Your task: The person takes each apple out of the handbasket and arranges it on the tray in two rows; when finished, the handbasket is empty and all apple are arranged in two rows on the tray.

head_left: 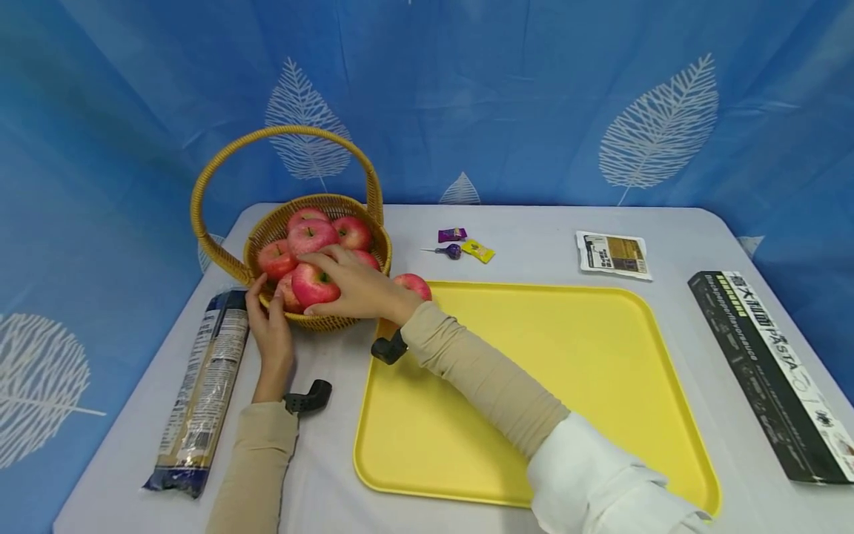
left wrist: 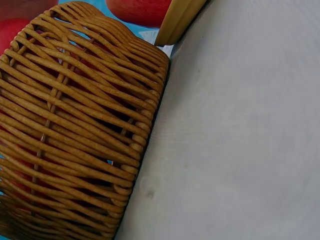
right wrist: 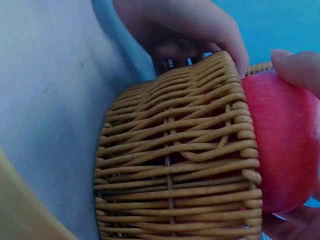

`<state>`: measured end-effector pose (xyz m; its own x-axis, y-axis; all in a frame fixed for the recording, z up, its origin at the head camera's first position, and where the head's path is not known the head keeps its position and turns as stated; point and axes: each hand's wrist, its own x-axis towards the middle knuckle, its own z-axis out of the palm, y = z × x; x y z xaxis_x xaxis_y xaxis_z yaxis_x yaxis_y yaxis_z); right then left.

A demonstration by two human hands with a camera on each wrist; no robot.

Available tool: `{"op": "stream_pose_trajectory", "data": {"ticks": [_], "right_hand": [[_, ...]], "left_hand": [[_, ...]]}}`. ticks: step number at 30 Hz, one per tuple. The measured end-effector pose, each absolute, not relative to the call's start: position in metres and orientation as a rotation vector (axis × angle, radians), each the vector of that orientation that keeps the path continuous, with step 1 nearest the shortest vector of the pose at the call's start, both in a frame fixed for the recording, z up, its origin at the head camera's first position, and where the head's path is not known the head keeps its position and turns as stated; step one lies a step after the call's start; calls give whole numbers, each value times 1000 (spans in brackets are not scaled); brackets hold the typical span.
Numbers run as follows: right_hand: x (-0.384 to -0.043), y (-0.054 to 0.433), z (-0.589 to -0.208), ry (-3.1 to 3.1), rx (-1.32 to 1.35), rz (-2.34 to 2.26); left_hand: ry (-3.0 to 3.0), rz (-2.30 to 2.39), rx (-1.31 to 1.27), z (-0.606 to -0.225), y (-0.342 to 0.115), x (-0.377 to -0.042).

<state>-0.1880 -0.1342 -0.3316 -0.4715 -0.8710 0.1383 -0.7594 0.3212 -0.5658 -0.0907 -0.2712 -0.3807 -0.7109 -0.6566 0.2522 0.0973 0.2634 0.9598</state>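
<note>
A wicker basket (head_left: 333, 323) with a tall arched handle stands at the back left, filled with several red apples (head_left: 312, 236). My right hand (head_left: 356, 285) grips one apple (head_left: 313, 288) at the basket's front, above the rim. In the right wrist view this apple (right wrist: 282, 145) bulges past the woven edge. With thumb and fingers my left hand (head_left: 272, 337) holds the basket's left rim. That hand (right wrist: 195, 30) also shows in the right wrist view, bent over the rim. Another apple (head_left: 415, 285) sits at the tray's back left corner, partly behind my right arm.
My right forearm crosses a yellow tray (head_left: 567, 400). Left of it lies a long plastic-wrapped pack (head_left: 200, 393). Wrapped candies (head_left: 477, 251) and a lollipop (head_left: 453, 251) lie behind the tray. A small packet (head_left: 614, 254) and a black pasta box (head_left: 767, 371) are on the right.
</note>
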Motion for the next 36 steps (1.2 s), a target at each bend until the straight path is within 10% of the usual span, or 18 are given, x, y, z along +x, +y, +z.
{"op": "stream_pose_trajectory", "data": {"ticks": [16, 36], "right_hand": [[-218, -27, -320, 2378, -1250, -1312], [-209, 73, -358, 2481, -1065, -684]], "left_hand": [[-1776, -1571, 478, -385, -274, -90], [-1745, -1574, 450, -390, -272, -92]]}}
